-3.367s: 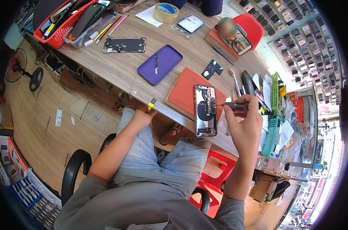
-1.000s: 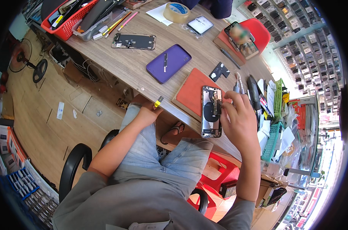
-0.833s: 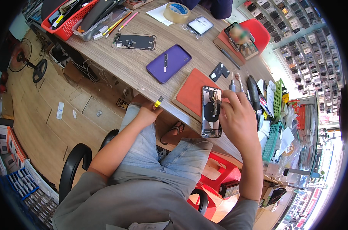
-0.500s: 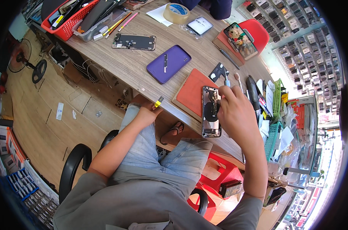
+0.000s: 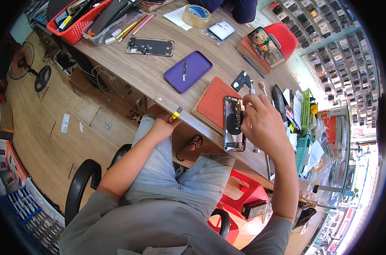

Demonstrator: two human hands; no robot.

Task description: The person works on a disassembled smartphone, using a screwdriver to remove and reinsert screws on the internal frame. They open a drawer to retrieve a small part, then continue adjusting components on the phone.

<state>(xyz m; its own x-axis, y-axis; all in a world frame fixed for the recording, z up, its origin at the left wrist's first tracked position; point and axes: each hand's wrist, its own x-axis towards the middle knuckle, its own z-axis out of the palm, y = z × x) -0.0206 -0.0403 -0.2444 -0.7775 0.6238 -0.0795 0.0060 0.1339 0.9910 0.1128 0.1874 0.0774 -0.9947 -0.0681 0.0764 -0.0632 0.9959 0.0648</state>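
Observation:
My right hand (image 5: 262, 122) is bent over an opened phone (image 5: 234, 138), its fingers pinched together above the exposed inner parts. A slim screwdriver (image 5: 252, 89) sticks out past those fingers; its working end is hidden. The phone lies partly on an orange-red pad (image 5: 214, 102) near the desk's front edge. Low by my lap, my left hand (image 5: 162, 127) is closed on a small black-and-yellow piece (image 5: 177, 113) whose kind I cannot make out. Beyond the right hand lies a dark phone part (image 5: 241, 80).
A purple phone case (image 5: 188, 72) holds a small strip, beside a detached phone screen (image 5: 150, 47). A lit phone (image 5: 266, 46) leans on a box at the far right. Tape (image 5: 196, 16), pencils (image 5: 133, 27), a red basket (image 5: 79, 34) and green baskets (image 5: 302, 148) surround the work area.
The right hand has shifted very slightly over the phone, and the screwdriver's visible end looks turned. The left hand stays in place with its small piece.

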